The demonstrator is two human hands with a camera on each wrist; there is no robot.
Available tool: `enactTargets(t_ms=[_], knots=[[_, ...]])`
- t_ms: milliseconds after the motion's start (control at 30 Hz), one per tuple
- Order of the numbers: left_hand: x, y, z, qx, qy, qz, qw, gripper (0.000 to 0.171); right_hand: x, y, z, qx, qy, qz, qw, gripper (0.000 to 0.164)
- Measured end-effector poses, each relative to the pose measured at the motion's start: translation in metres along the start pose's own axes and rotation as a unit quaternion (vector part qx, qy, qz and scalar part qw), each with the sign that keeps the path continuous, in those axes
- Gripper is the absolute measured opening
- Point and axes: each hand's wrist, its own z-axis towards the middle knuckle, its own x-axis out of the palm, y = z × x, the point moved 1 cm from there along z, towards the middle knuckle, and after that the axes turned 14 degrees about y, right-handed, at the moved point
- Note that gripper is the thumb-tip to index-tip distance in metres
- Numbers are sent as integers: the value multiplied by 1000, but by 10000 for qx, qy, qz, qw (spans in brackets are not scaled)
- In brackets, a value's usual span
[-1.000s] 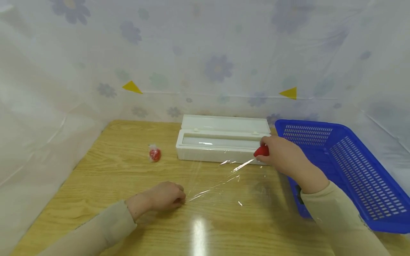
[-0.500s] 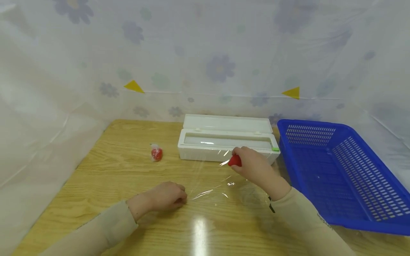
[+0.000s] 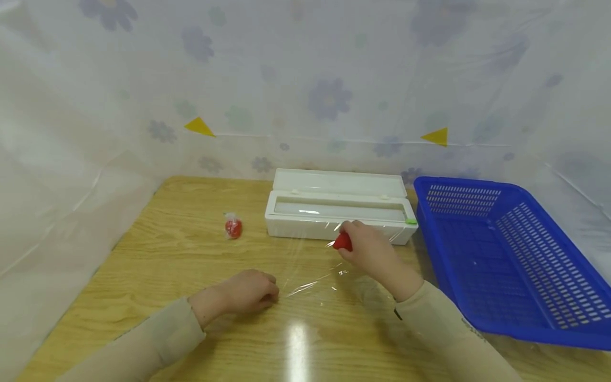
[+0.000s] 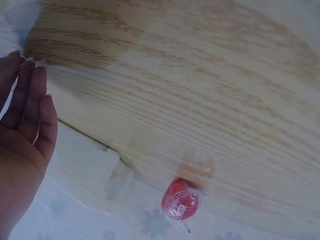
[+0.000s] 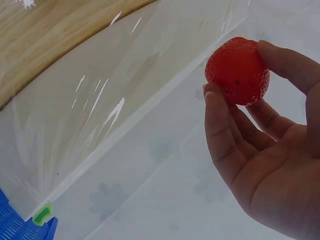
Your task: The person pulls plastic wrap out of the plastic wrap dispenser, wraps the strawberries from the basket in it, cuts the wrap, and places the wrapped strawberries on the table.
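Holding the clear film (image 3: 303, 288) taut should help; the left hand (image 3: 249, 291) pinches its gathered edge closed; the right hand (image 3: 371, 253), curled just as wide as the red strawberry (image 5: 238, 71), grips it over the film, near the white box (image 3: 287, 228); lower gently onto unwrinkled film.

Behind the blue basket (image 3: 439, 254) I saw a flowered sheet (image 3: 286, 69), probably plastic, bearing yellow triangles (image 3: 199, 127); beneath the basket, a wooden table (image 3: 148, 260).
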Motion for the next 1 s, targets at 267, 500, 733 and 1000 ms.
enactTargets(t_ms=[267, 500, 733, 1000], knots=[[-1, -1, -1, 19, -76, 17, 10000, 9, 28, 9, 9, -190, 126, 88, 9997, 25], [-2, -3, -1, 86, -232, 170, 9995, 10, 57, 11, 15, -174, 481, 372, 9980, 15], [-4, -5, 0, 62, -192, 61, 9998, 11, 68, 10, 10, -276, 612, 65, 9977, 19], [-3, -5, 2, 36, -239, 37, 9997, 11, 72, 7, 6, -261, 511, 411, 9975, 19]])
